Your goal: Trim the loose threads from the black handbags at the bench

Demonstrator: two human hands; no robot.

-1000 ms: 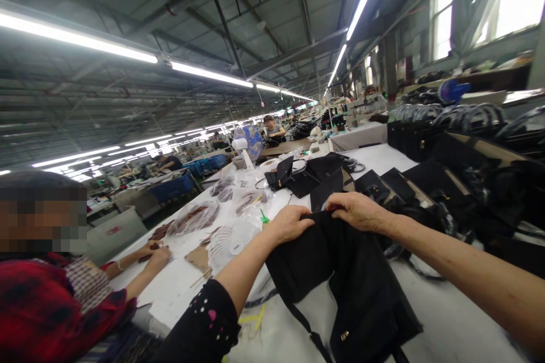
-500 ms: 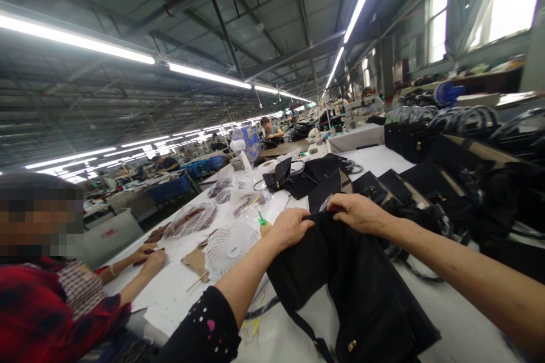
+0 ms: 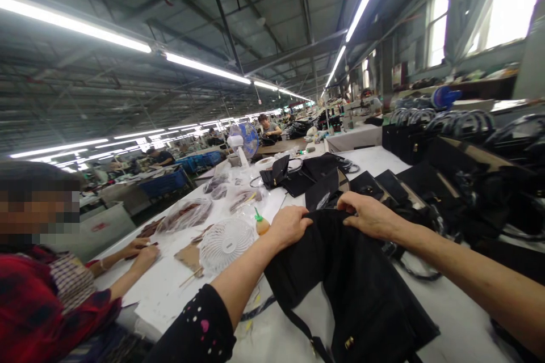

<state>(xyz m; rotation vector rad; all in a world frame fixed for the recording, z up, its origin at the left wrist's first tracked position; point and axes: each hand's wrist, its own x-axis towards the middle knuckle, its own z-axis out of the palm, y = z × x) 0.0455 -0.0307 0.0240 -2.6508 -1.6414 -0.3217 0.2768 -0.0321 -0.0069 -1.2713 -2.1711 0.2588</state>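
Observation:
A black handbag (image 3: 361, 278) hangs from both my hands over the white table, with a gold-coloured clasp near its lower edge and a strap dangling on the left. My left hand (image 3: 292, 224) pinches its top edge, thumb and fingers closed on the black material. A short way to the right, my right hand (image 3: 361, 212) grips the same edge. Just beyond my left wrist stands a small glue bottle (image 3: 261, 224) with a green nozzle. Left of that bottle lies a white fan (image 3: 227, 245). The bag's inside is hidden from me.
Several black bags (image 3: 443, 181) with wrapped handles crowd the right side. More black pieces (image 3: 298, 173) lie ahead on the white table (image 3: 166, 289). Plastic-wrapped brown parts (image 3: 185, 215) sit at left. A co-worker in a red checked sleeve (image 3: 80, 317) works there. A blue fan (image 3: 248, 140) stands farther back.
My right hand has slid slightly right along the bag's top edge, widening the gap between my hands. The view has shifted a little. Both hands keep their hold.

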